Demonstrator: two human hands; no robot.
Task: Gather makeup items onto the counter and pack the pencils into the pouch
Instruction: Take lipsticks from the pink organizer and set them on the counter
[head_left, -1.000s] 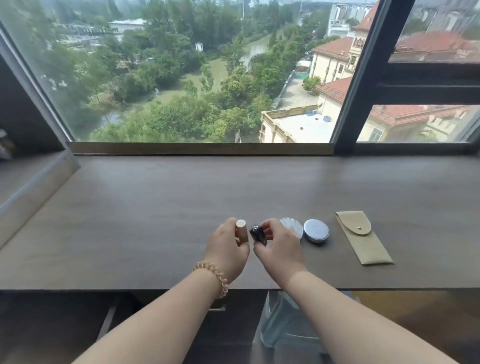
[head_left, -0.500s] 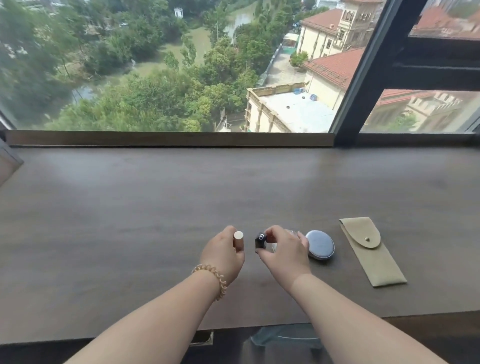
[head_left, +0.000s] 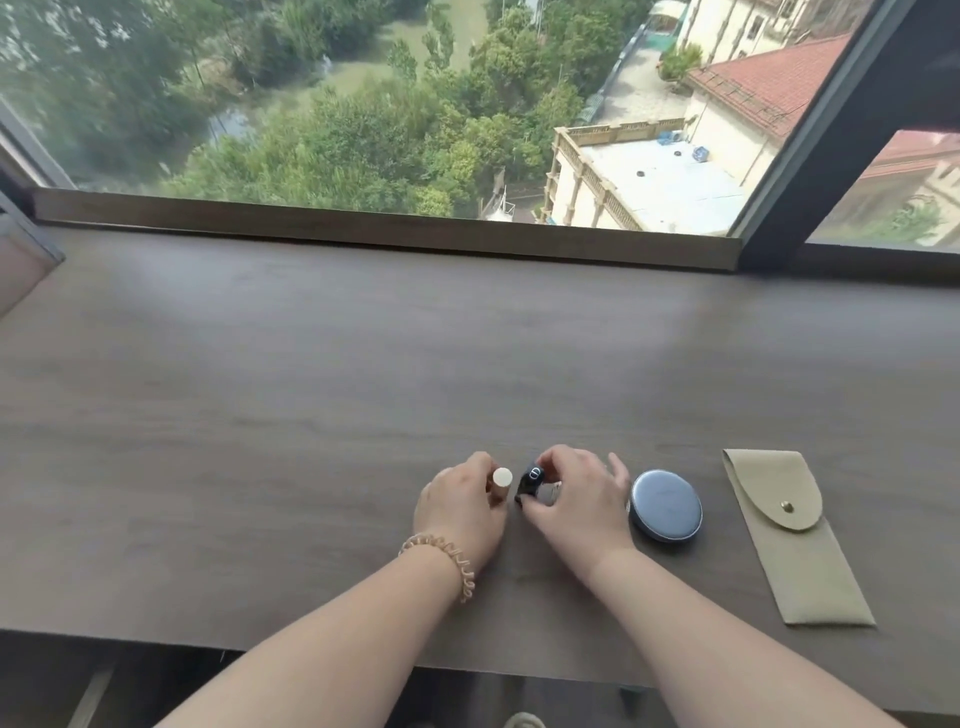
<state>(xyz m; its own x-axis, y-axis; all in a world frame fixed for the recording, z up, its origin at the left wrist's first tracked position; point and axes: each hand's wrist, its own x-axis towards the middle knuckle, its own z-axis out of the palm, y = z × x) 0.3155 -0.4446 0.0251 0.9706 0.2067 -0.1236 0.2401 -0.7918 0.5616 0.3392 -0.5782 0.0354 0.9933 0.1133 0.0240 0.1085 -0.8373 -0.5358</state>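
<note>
My left hand (head_left: 460, 506) grips a small upright tube with a cream cap (head_left: 502, 480), its base at the brown counter (head_left: 311, 415). Right beside it, my right hand (head_left: 576, 501) holds a short black tube with a logo on its top (head_left: 530, 480), also down at the counter surface. A round blue-grey compact (head_left: 666, 505) lies just right of my right hand. My right hand mostly hides a second pale item (head_left: 553, 493) behind it. A beige flap pouch with a brass snap (head_left: 792, 535) lies flat at the right, its flap shut. No pencils are in view.
A raised wooden sill (head_left: 384, 228) and a large window run along the counter's far side, with a dark window frame (head_left: 810, 135) at the right. The counter's front edge (head_left: 260, 644) is close to me. A wall panel (head_left: 21, 260) stands at the far left.
Both hands have lowered the two tubes toward the counter, side by side. My view has tilted down and forward, so the counter fills more of the frame. The compact and pouch have stayed put.
</note>
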